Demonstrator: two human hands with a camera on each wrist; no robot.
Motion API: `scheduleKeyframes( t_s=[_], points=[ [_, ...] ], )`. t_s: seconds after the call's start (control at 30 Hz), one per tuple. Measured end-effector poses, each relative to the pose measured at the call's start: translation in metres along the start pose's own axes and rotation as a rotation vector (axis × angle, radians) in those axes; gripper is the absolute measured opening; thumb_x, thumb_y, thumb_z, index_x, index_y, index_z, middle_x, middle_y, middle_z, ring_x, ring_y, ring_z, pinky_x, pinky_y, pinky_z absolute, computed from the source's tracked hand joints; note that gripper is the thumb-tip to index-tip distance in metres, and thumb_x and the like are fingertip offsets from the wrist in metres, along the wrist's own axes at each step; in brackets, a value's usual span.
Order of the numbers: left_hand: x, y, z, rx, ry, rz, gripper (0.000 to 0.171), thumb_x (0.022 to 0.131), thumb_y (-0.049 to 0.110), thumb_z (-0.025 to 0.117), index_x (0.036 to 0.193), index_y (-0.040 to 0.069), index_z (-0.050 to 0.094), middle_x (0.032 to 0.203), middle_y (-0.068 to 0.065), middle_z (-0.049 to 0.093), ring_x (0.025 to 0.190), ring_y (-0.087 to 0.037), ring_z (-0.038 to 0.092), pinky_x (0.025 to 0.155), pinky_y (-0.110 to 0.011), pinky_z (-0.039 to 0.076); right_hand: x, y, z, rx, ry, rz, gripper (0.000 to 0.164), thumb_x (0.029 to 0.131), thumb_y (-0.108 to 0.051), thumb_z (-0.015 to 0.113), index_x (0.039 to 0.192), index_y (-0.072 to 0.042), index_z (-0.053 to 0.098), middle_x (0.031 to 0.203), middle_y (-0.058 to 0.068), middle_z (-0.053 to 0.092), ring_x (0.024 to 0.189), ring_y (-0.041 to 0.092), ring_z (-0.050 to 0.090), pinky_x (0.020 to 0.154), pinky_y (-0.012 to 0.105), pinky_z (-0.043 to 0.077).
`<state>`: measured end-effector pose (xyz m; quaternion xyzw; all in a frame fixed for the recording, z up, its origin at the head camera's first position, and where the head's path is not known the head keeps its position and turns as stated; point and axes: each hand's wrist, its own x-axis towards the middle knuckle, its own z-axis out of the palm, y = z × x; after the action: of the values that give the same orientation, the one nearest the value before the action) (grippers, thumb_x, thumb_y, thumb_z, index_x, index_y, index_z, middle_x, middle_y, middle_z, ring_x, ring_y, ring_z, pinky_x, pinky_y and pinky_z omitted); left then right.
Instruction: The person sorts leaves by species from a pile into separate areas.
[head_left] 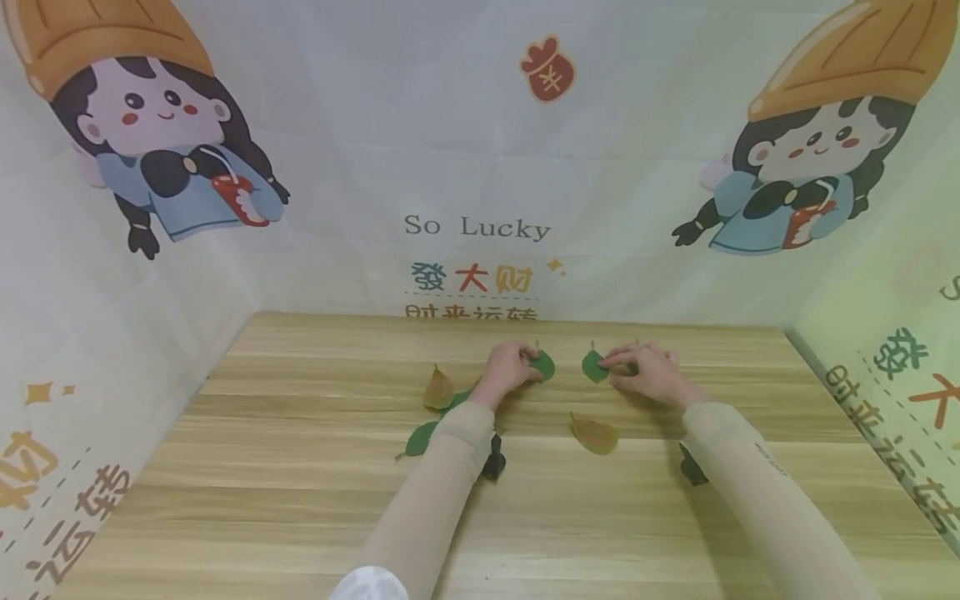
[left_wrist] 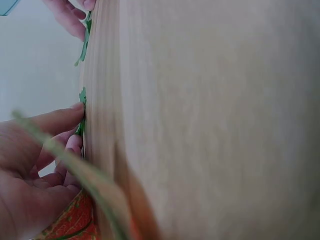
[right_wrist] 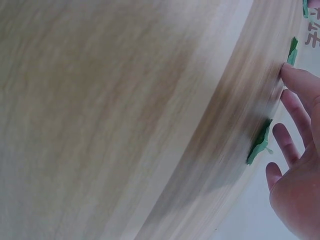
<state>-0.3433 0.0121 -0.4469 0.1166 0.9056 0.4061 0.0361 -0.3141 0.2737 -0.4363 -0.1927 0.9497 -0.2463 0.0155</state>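
In the head view my left hand (head_left: 512, 368) is at the far part of the wooden table, its thumb and a finger pinching a small green leaf (head_left: 543, 365). The left wrist view shows the same leaf (left_wrist: 82, 112) edge-on between those fingertips. My right hand (head_left: 647, 371) touches the right edge of a second green leaf (head_left: 595, 366) with a fingertip. Its fingers are spread in the right wrist view, where another green leaf (right_wrist: 260, 142) lies beside them. The head view mostly hides that one behind the hand.
A yellow-brown leaf (head_left: 438, 389) and a green leaf (head_left: 421, 437) lie left of the left forearm, with more green partly covered. Another brownish leaf (head_left: 595, 434) lies between the forearms. Printed cloth (head_left: 330, 208) stands behind the wooden table (head_left: 300, 500) and at both sides.
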Motion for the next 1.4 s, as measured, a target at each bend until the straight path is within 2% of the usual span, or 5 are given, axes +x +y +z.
scheduleKeyframes(
  t_s=[0.27,0.5,0.67,1.13,1.4],
  points=[
    [0.001,-0.003,-0.005,-0.014,-0.039,-0.010,0.034,0.080,0.007,0.078,0.113,0.003,0.073,0.101,-0.014,0.072,0.079,-0.013,0.054,0.070,-0.020,0.044,0.000,0.001,0.001,-0.009,0.000,0.003,0.034,0.089,-0.016,0.070,0.123,-0.010,0.068,0.142,0.022,0.054,0.127,0.044,0.039,0.099,0.069,0.015],
    [0.003,-0.006,-0.005,-0.012,-0.043,-0.017,0.033,0.081,0.008,0.078,0.113,0.006,0.073,0.107,-0.014,0.072,0.095,-0.022,0.063,0.083,-0.029,0.052,0.000,-0.002,0.000,-0.011,-0.007,0.012,0.035,0.090,-0.017,0.069,0.124,-0.010,0.068,0.143,0.021,0.053,0.127,0.045,0.038,0.099,0.068,0.015],
    [0.002,-0.006,-0.006,-0.012,-0.047,-0.026,0.032,0.082,0.009,0.077,0.113,0.007,0.072,0.110,-0.015,0.072,0.103,-0.026,0.064,0.089,-0.035,0.053,-0.001,-0.005,-0.002,-0.011,-0.005,0.018,0.034,0.090,-0.016,0.070,0.123,-0.010,0.068,0.143,0.020,0.054,0.126,0.045,0.038,0.097,0.065,0.016],
    [-0.003,-0.001,-0.006,-0.018,-0.055,-0.027,0.033,0.082,0.008,0.076,0.115,0.006,0.071,0.113,-0.016,0.071,0.107,-0.028,0.064,0.094,-0.038,0.052,-0.001,-0.002,0.002,-0.014,0.055,0.015,0.035,0.087,-0.015,0.073,0.121,-0.011,0.069,0.138,0.019,0.060,0.126,0.044,0.041,0.095,0.061,0.020],
    [-0.002,0.000,-0.006,-0.018,-0.053,-0.041,0.034,0.082,0.009,0.077,0.115,0.008,0.071,0.112,-0.015,0.071,0.105,-0.027,0.063,0.094,-0.038,0.051,0.010,-0.020,0.002,0.005,0.062,-0.013,0.045,0.081,-0.013,0.075,0.125,-0.010,0.066,0.138,0.018,0.060,0.130,0.046,0.046,0.099,0.061,0.022]
  ],
)
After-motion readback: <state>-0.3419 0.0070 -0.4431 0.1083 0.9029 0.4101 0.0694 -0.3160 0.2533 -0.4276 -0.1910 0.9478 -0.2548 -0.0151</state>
